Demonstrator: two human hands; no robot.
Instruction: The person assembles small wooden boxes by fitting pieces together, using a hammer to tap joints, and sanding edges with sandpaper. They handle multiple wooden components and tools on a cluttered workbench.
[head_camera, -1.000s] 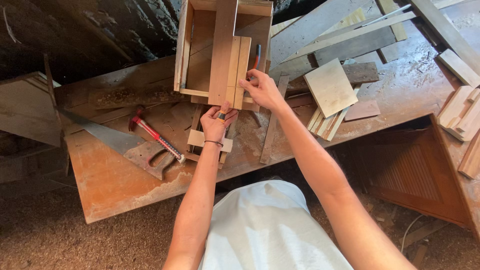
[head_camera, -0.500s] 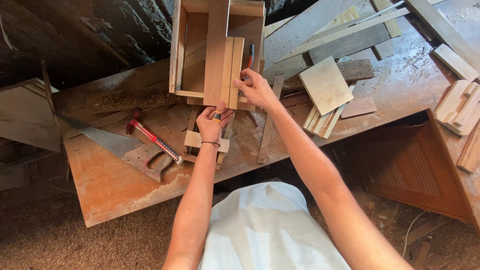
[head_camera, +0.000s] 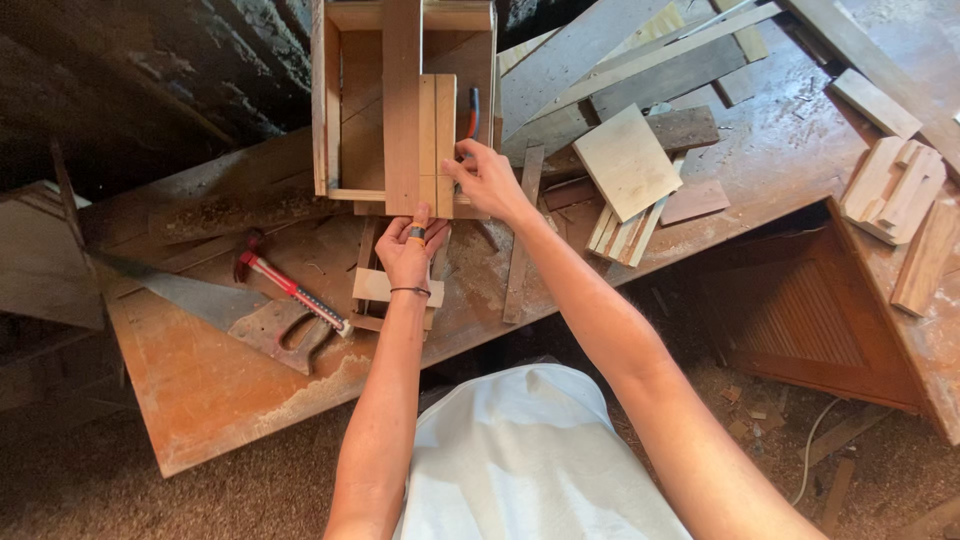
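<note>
Head view: we look straight down on a worn orange-brown workbench (head_camera: 200, 400), both our arms reaching fwd.
Box: open wooden box frame (head_camera: 335, 100) at the far edge of the bench, w/ long slats (head_camera: 402, 100) laid across its open face.
Short slats: a pair (head_camera: 437, 140) lying side by side, just right of the long slat, near ends level w/ the box's front edge.
Left hand (head_camera: 412, 255): fingertips pressed against the near ends of the slats; ring on one finger, thin band at the wrist. Not closed round anything we can see, just touching.
Right hand (head_camera: 487, 180): thumb and fingers pinching the right edge of the short slats, holding them in place.
Under left wrist: small pale wood block (head_camera: 375, 287).
Left of us: red-handled hammer (head_camera: 290, 290), touching a handsaw (head_camera: 215, 305).
Right of us: pale square board (head_camera: 627, 160) on a stack of thin strips; more offcuts (head_camera: 895, 190) farther right.
</note>
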